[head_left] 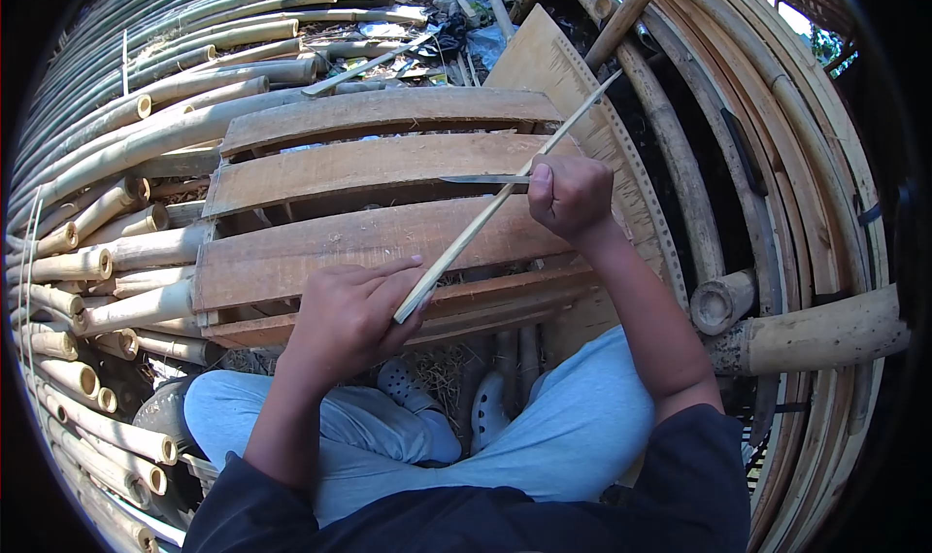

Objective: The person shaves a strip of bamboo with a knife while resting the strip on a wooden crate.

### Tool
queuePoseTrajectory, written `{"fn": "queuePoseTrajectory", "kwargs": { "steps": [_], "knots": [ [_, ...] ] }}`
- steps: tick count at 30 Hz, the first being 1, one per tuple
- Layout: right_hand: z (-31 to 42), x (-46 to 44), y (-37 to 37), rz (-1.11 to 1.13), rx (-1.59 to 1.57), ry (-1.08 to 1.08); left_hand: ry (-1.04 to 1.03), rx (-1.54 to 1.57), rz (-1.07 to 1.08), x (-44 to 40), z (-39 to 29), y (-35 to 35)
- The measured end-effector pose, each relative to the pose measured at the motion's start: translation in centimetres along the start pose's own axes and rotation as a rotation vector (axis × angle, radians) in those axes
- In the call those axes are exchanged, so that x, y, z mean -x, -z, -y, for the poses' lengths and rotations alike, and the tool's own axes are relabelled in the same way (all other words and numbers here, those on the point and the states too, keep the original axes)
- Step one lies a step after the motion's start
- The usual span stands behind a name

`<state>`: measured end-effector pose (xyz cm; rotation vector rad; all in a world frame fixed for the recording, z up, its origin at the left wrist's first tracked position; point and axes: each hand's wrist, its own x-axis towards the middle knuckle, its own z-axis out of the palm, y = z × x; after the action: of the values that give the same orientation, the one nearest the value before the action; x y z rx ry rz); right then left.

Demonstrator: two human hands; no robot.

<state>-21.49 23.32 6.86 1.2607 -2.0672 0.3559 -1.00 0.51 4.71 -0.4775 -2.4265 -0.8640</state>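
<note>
A long, thin bamboo strip (466, 237) slants from near my lap up to the far right. My left hand (345, 310) holds it close to its near end, with the fingers beneath and the index finger stretched out. My right hand (575, 199) is closed around the handle of a knife (481, 179). The blade points left and crosses the strip near its middle. Most of the handle is hidden in my fist. Below both hands stands a slatted wooden crate (330, 179), which serves as a surface with gaps between its boards.
Many bamboo poles (146, 252) are stacked on the left. A thin board with a jagged, notched edge (621, 155) leans behind the crate. Long wooden planks (825, 165) and a thick bamboo pole (825, 332) lie to the right. Litter (388, 43) covers the ground beyond.
</note>
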Motion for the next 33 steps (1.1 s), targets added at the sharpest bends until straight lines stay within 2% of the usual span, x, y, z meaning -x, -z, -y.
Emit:
{"fn": "queuePoseTrajectory", "kwargs": {
  "steps": [1, 3, 4, 5, 7, 8, 11, 13, 15, 17, 19, 21, 23, 25, 27, 29, 30, 32, 33],
  "knots": [
    [-1.1, 0.2, -0.3, 0.001, 0.003, -0.005, -0.007, -0.008, 0.018, 0.1, -0.1, -0.1],
    [-5.1, 1.1, -1.5, 0.062, 0.233, -0.256, -0.007, 0.000, 0.026, 0.1, -0.3, -0.2],
    [-5.7, 0.9, -1.6, 0.052, 0.247, -0.279, -0.001, 0.000, 0.023, 0.1, -0.3, -0.2],
    [-5.5, 1.3, -1.5, 0.050, 0.247, -0.277, -0.001, -0.001, 0.021, 0.1, -0.3, -0.1],
    [-3.1, 0.3, -0.1, 0.020, 0.065, -0.023, -0.026, -0.011, 0.008, 0.1, -0.1, 0.1],
    [-3.7, 0.3, -0.4, 0.019, 0.067, -0.017, -0.026, -0.011, 0.002, 0.0, 0.0, 0.1],
    [-6.7, 1.7, -1.9, 0.040, 0.021, -0.080, -0.018, -0.020, 0.027, 0.3, -0.1, -0.1],
    [-7.3, 1.0, -2.0, 0.034, 0.293, -0.294, -0.024, -0.018, 0.021, 0.1, -0.2, 0.0],
    [-6.2, 0.9, -1.5, 0.021, 0.281, -0.248, -0.022, -0.023, 0.013, 0.0, -0.1, 0.4],
    [-5.4, 0.7, -0.6, 0.117, -0.024, -0.024, -0.018, -0.025, 0.004, -0.1, 0.0, 0.4],
    [-8.0, 1.7, -2.0, 0.108, 0.016, -0.108, -0.007, 0.003, 0.005, 0.1, 0.0, 0.2],
    [-9.6, 2.0, -2.6, 0.096, 0.260, -0.400, 0.001, 0.009, 0.007, 0.2, 0.0, 0.0],
    [-7.2, 0.8, -0.9, 0.094, 0.241, -0.339, 0.010, 0.009, 0.000, 0.2, 0.1, 0.1],
    [-5.7, -0.1, 0.8, 0.298, -0.066, -0.089, 0.030, 0.041, -0.001, 0.2, 0.6, 0.5],
    [-7.7, 0.8, -0.3, 0.321, -0.084, -0.112, 0.042, 0.044, 0.003, 0.2, 0.7, 0.7],
    [-9.1, 0.9, -1.3, 0.292, 0.202, -0.434, 0.053, 0.058, 0.014, 0.3, 0.5, 0.7],
    [-9.0, 1.1, -0.9, 0.291, 0.206, -0.435, 0.039, 0.034, 0.028, 0.3, 0.5, 0.8],
    [-7.0, -0.1, 0.9, 0.386, 0.066, -0.258, 0.018, 0.006, 0.036, 0.0, 0.5, 0.8],
    [-7.2, -0.3, 0.8, 0.384, 0.068, -0.255, 0.012, 0.013, 0.010, 0.0, 0.5, 0.7]
  ]
}}
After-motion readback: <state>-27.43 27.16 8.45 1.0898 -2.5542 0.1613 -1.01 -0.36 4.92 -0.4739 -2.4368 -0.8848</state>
